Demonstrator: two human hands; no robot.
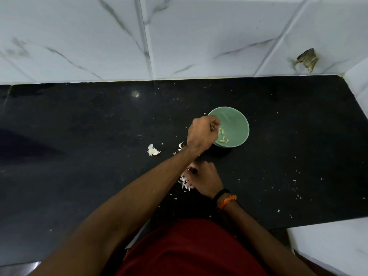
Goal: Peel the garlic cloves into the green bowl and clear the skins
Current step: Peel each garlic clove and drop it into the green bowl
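hovering left hand [203,134] curled over green bowl [237,124], contents unclear | right hand [203,179] curled, pinching garlic skins [184,181]

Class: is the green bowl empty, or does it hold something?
Not empty: a few peeled cloves lie in the green bowl.

Dim, soft overall; glare spot on countertop [135,94]; wide-angle bending.

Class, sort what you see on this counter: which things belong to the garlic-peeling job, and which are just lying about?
Job:
green bowl
peeled cloves in it
garlic piece
loose skins
left hand
right hand

Lying about:
brownish scrap against the wall tiles
black and orange wrist bands
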